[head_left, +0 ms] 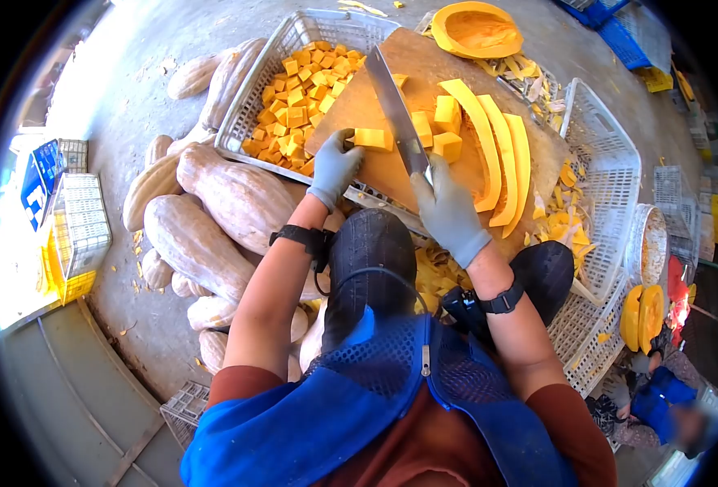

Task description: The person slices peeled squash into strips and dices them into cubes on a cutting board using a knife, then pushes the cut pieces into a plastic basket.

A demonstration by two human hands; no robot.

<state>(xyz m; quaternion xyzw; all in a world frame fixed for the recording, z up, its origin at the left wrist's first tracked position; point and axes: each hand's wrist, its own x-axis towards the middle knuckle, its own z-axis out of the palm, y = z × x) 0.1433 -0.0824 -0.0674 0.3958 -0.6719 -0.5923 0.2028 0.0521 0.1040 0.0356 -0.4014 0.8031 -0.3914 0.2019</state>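
My right hand [450, 209], in a grey glove, is closed around the handle of a broad kitchen knife [397, 109]. The blade points away from me across a wooden cutting board [424, 61]. My left hand [335, 170], also gloved, has its fingers curled at the left end of a pumpkin piece [373, 140], just left of the blade. Right of the knife lie a few pumpkin blocks [448, 114] and long curved pumpkin slices [489, 154]. Pumpkin cubes [294, 101] fill much of a white plastic crate [249, 105] beyond my left hand.
Whole pale pumpkins [205, 243] are heaped on the floor at left. A halved pumpkin [477, 31] sits past the board. On the right stand a white crate [611, 154] with peelings and a metal bucket [648, 243]. Another person [663, 398] is at lower right.
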